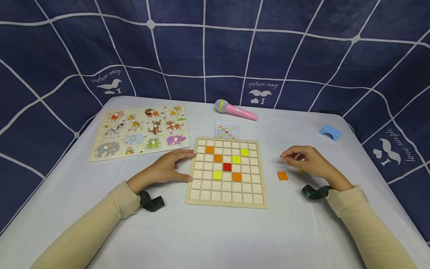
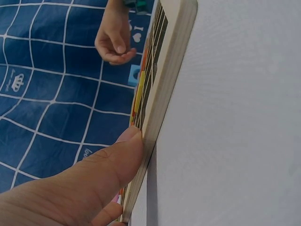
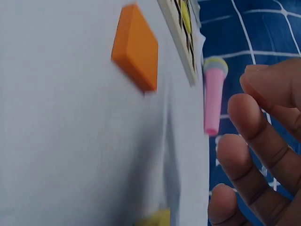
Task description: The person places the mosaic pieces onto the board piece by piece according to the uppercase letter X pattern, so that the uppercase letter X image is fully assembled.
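A wooden grid board (image 1: 226, 204) lies flat in the middle of the table, with orange, yellow and red square tiles in some of its cells. My left hand (image 1: 168, 166) rests at its left edge, where the thumb (image 2: 117, 160) and fingertips touch the rim. To the right of the board, my right hand (image 1: 307, 160) hovers over the table, fingers loosely bent and nothing visible between them. Near it lies a loose orange tile (image 1: 282, 176), seen large in the right wrist view. A yellow tile (image 1: 301, 170) is mostly hidden beneath that hand.
Behind the board lies a printed pattern card (image 1: 226, 129), its lower part covered. A pink toy microphone (image 1: 238, 111) lies farther back. At the left is an animal peg puzzle (image 1: 141, 130). A blue arch block (image 1: 330, 132) sits at the far right, before a dark blue cloth.
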{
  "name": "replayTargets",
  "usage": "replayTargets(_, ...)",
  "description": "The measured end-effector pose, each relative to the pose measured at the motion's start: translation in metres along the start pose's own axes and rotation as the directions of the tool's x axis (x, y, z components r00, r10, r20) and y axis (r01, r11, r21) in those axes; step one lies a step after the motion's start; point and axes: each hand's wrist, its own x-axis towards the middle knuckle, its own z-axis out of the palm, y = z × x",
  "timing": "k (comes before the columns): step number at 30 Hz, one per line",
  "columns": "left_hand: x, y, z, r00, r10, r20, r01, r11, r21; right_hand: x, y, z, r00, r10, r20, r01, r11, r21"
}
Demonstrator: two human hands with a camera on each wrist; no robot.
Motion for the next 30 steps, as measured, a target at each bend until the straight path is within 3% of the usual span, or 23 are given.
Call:
replayTargets(8, 0.000, 0.000, 0.000, 1.000, -0.001, -0.002, 0.001, 1.000, -0.002, -0.013, 0.027, -0.020, 0.998, 0.060, 0.012, -0.060, 0.997, -0.051)
replayTargets(16, 0.000, -0.001, 0.000, 1.000, -0.001, -0.004, 0.001, 1.000, -0.004, -0.026, 0.049, -0.036, 0.989, 0.141, 0.050, -0.139, 0.990, -0.034)
replayTargets(24, 0.000, -0.001, 0.000, 1.000, 0.000, -0.004, 0.000, 1.000, -0.007, -0.034, 0.062, -0.046, 0.982, 0.132, 0.134, -0.144, 0.986, 0.081)
replayTargets(30, 0.000, -0.001, 0.000, 1.000, 0.000, -0.003, 0.000, 1.000, -0.002, -0.035, 0.065, -0.045, 0.980, 0.115, 0.164, -0.121, 0.992, 0.025)
